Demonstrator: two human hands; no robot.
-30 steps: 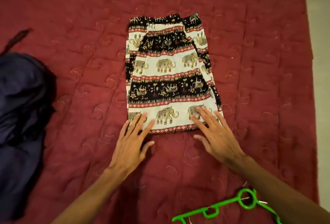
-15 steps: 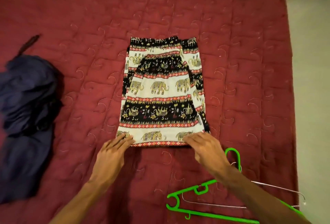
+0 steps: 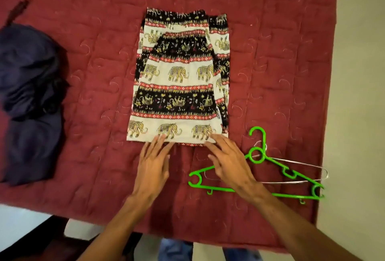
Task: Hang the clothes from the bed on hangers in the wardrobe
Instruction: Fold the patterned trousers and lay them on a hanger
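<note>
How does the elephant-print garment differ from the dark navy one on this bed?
The elephant-print garment has black, cream and red bands; the navy garment is plain. The elephant-print garment lies folded flat and rectangular, the navy garment in a bunched heap. The left hand and right hand touch the elephant-print garment's near edge; nothing touches the navy garment. Both lie on the red quilt.

Red bed (image 3: 93, 73) — elephant-print garment (image 3: 179, 77) centre, navy clothes (image 3: 29, 94) left, green hanger (image 3: 287, 171), wire hanger (image 3: 302, 164) right.
</note>
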